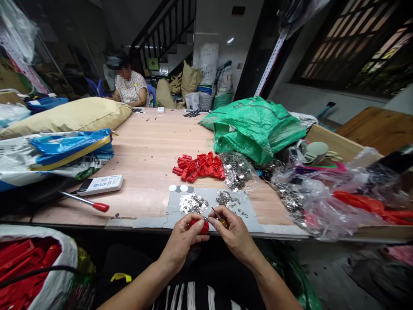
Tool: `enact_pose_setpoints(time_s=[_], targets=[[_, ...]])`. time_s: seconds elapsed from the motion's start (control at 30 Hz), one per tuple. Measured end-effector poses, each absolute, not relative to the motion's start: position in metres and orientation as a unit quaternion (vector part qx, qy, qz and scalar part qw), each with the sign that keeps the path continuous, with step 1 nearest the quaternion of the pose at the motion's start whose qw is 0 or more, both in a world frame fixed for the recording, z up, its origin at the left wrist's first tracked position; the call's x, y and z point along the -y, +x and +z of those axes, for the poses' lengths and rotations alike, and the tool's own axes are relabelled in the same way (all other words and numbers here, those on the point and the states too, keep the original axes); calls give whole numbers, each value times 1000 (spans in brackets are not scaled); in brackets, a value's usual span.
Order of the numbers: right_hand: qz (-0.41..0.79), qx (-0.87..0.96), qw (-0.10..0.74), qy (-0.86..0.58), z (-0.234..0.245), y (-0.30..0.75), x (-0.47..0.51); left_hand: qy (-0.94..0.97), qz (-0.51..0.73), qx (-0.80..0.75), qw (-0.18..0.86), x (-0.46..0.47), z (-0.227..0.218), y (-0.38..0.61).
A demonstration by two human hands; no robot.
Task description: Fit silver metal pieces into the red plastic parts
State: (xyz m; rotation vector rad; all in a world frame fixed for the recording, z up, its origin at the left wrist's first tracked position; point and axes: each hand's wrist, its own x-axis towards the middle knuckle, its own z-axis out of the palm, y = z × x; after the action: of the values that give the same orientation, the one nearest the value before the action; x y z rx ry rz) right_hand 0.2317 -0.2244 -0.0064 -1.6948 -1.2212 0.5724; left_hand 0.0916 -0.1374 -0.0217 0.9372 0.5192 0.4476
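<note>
Near the front edge of the table, my left hand (187, 234) is closed around a red plastic piece (202, 227), most of it hidden by the fingers. My right hand (232, 232) meets it at the fingertips, pinching a tiny metal part against the piece. Across the right palm lies a slim tool with a yellow handle (223, 222), its dark shaft pointing up. Just beyond the hands, a pile of flat silvery metal pieces (193, 203) and a smaller heap of metal bits (226, 198) rest on a grey mat (251, 219). Red plastic pieces (200, 167) are heaped behind them.
A green woven sack (254, 125) and bags of metal parts (237, 170) crowd the right. At left are sacks (71, 114), a white box-shaped device (106, 184) and a red-tipped lever (100, 207). A bag of red pieces (26, 267) stands lower left. Another person (130, 88) sits across.
</note>
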Motion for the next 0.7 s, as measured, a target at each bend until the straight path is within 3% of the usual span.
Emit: enact_pose_setpoints(time_s=[0.43,0.7], targets=[[285,491,481,-667,-10,231,227,389,216,-264,856,138,-27,90],[257,505,467,-679,-10,225,225,345,172,-256,887,138,-32,87]])
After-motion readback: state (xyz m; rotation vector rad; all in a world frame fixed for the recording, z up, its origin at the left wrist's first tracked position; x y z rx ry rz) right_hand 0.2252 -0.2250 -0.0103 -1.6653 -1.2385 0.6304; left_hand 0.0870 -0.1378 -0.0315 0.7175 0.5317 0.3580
